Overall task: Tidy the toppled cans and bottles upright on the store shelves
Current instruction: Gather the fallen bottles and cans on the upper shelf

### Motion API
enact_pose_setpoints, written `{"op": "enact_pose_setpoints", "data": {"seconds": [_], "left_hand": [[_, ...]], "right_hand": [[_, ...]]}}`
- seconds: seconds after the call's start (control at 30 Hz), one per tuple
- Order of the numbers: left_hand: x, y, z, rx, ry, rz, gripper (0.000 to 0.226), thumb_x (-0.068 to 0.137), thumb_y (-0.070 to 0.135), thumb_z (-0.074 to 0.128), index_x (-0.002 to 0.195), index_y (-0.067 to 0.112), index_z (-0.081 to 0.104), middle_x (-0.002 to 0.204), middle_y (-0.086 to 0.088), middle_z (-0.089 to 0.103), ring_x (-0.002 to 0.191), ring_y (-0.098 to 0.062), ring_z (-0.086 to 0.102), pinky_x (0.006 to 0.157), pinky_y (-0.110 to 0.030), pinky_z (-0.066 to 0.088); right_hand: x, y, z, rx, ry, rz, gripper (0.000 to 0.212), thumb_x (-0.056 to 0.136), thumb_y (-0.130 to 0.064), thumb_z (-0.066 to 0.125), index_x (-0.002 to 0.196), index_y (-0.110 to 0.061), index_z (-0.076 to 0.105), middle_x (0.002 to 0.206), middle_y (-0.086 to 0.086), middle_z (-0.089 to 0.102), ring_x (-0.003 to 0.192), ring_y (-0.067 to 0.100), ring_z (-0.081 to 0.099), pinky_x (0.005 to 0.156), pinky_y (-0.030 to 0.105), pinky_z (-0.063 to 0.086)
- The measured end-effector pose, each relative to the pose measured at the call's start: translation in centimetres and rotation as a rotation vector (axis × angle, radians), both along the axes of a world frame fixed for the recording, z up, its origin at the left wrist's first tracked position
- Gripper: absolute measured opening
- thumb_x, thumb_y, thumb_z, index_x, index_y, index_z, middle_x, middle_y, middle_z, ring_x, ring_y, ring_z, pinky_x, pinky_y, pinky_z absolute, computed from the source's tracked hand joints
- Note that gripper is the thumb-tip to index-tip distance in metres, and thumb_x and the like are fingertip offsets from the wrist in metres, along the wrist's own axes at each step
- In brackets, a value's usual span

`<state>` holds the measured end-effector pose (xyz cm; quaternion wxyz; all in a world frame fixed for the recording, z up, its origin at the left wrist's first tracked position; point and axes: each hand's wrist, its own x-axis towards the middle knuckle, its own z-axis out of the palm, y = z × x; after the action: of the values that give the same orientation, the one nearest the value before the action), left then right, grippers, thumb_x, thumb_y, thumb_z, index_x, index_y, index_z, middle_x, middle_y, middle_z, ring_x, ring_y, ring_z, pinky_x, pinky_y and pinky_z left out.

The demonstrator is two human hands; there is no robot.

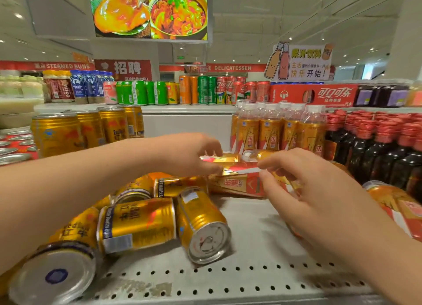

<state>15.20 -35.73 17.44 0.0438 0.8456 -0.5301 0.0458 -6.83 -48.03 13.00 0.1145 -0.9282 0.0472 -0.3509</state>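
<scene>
Several gold cans (137,225) lie toppled in a heap on the grey perforated shelf (251,270), front left. Behind them, gold-and-red bottles lie on their sides. My left hand (194,154) curls round one lying bottle (228,159), thumb under and fingers over it. My right hand (303,186) reaches over another lying bottle (237,183) and its fingers curl on that bottle's right end. Another toppled bottle (397,204) lies at the right edge. Upright gold cans (91,129) stand back left, upright gold bottles (278,129) back right.
Dark bottles with red caps (376,149) stand in rows on the right. Red can tops (16,145) show at far left. A higher shelf behind holds green, orange and red cans (194,90) and a red carton (312,94). Bare shelf lies between the heap and my right arm.
</scene>
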Motion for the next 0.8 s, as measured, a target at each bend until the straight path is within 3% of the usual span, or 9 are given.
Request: {"op": "enact_pose_setpoints", "data": {"seconds": [0.07,0.13,0.23,0.4,0.5,0.6,0.7,0.8], "left_hand": [[-0.7,-2.8,-0.5,0.050,0.007,-0.016,0.058,0.092,0.055,0.064,0.142,0.031,0.048,0.138,0.006,0.056,0.117,-0.014,0.055,0.099,-0.033,0.048],[-1.0,-4.8,-0.9,0.132,-0.004,-0.005,0.067,0.089,0.055,0.069,0.145,0.029,0.043,0.138,0.004,0.054,0.110,-0.013,0.051,0.091,-0.029,0.042],[-1.1,-6.4,-1.6,0.240,-0.086,0.042,0.077,0.082,0.055,0.076,0.146,0.029,0.041,0.125,0.003,0.053,0.100,-0.014,0.047,0.083,-0.026,0.037],[-1.9,-7.3,-1.9,0.279,-0.257,0.085,0.076,0.077,0.057,0.077,0.141,0.032,0.044,0.111,0.006,0.044,0.096,-0.015,0.049,0.075,-0.025,0.043],[-2.4,-6.4,-1.3,0.324,-0.193,0.103,0.078,0.079,0.047,0.080,0.145,0.036,0.040,0.127,0.005,0.047,0.107,-0.016,0.051,0.093,-0.032,0.050],[-3.1,-5.7,-1.0,0.331,-0.157,0.089,0.079,0.082,0.036,0.081,0.147,0.043,0.036,0.136,0.009,0.044,0.108,-0.012,0.048,0.087,-0.023,0.045],[-4.0,-5.2,-0.7,0.350,-0.106,0.048,0.080,0.083,0.031,0.081,0.142,0.054,0.032,0.136,0.016,0.042,0.110,-0.008,0.045,0.082,-0.018,0.039],[-5.4,-4.2,-0.2,0.357,-0.064,0.009,0.081,0.084,0.028,0.078,0.134,0.067,0.028,0.134,0.022,0.040,0.119,-0.008,0.041,0.093,-0.025,0.042]], "right_hand": [[-1.4,-1.3,-0.1,-0.049,0.037,-0.016,0.025,0.093,-0.047,0.045,0.108,-0.040,0.063,0.100,-0.026,0.057,0.098,-0.005,0.052,0.075,0.007,0.040],[-2.9,-2.8,-0.4,-0.086,0.063,-0.027,0.023,0.095,-0.046,0.046,0.107,-0.038,0.063,0.101,-0.025,0.057,0.099,-0.001,0.052,0.080,0.013,0.042],[-5.3,-5.1,-0.7,-0.127,0.094,-0.024,0.025,0.096,-0.054,0.047,0.111,-0.040,0.062,0.106,-0.025,0.054,0.104,0.000,0.052,0.085,0.020,0.044],[-7.0,-6.9,-1.4,-0.338,0.239,-0.029,0.044,0.083,-0.059,0.054,0.113,-0.029,0.066,0.109,-0.006,0.064,0.103,0.020,0.061,0.087,0.040,0.053],[-6.7,-7.2,-1.0,-0.349,0.277,0.013,0.033,0.085,-0.048,0.061,0.113,-0.030,0.065,0.103,-0.009,0.065,0.092,0.017,0.064,0.077,0.036,0.056],[-6.2,-7.9,-0.7,-0.319,0.295,0.044,0.031,0.096,-0.035,0.049,0.127,-0.038,0.051,0.117,-0.016,0.057,0.106,0.011,0.057,0.091,0.030,0.047],[-6.0,-8.4,-0.7,-0.281,0.238,0.031,0.026,0.099,-0.045,0.033,0.124,-0.044,0.039,0.116,-0.021,0.051,0.107,0.005,0.049,0.094,0.026,0.042],[-5.8,-7.9,-0.8,-0.268,0.241,-0.003,0.025,0.095,-0.049,0.030,0.116,-0.042,0.043,0.106,-0.018,0.053,0.099,0.008,0.052,0.085,0.026,0.044]]}}
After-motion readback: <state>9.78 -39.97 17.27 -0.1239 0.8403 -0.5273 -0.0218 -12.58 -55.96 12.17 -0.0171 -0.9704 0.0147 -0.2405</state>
